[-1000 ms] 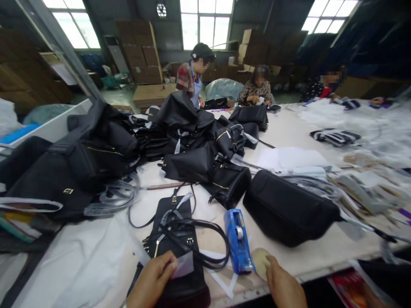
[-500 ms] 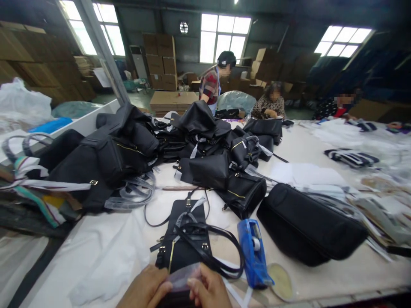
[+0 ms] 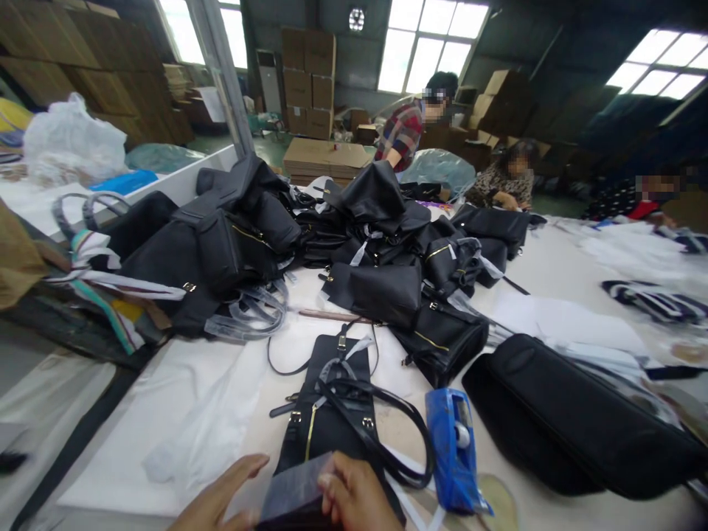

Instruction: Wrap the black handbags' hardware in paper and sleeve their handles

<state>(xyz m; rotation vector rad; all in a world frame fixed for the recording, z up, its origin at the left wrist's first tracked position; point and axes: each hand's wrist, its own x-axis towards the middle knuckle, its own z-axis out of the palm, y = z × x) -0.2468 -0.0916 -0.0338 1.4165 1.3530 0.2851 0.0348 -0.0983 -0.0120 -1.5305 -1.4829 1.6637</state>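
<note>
At the bottom of the head view my right hand (image 3: 359, 490) pinches the upper right corner of a clear plastic film (image 3: 296, 483). The film lies over something dark, cut off by the lower edge. My left hand (image 3: 221, 494) is at the film's left side, its fingers stretched and apart from the thumb. Just beyond both hands a black backpack (image 3: 337, 402) lies flat, with gold buckles, a gold zip and wrapped handles. Black straps (image 3: 412, 413) loop over its right side. A blue tape dispenser (image 3: 450, 450) stands to the right of the backpack.
A heap of black bags (image 3: 381, 206) spreads across the table's back. One large black bag (image 3: 580, 413) lies at right. White sheets (image 3: 160, 420) cover the left front. Several people work beyond, one in a plaid top (image 3: 401, 133). Cardboard boxes (image 3: 307, 81) are stacked behind.
My left hand has opened and moved left from the film, while the right hand keeps its pinch. The camera has turned left, shifting the scene rightward.
</note>
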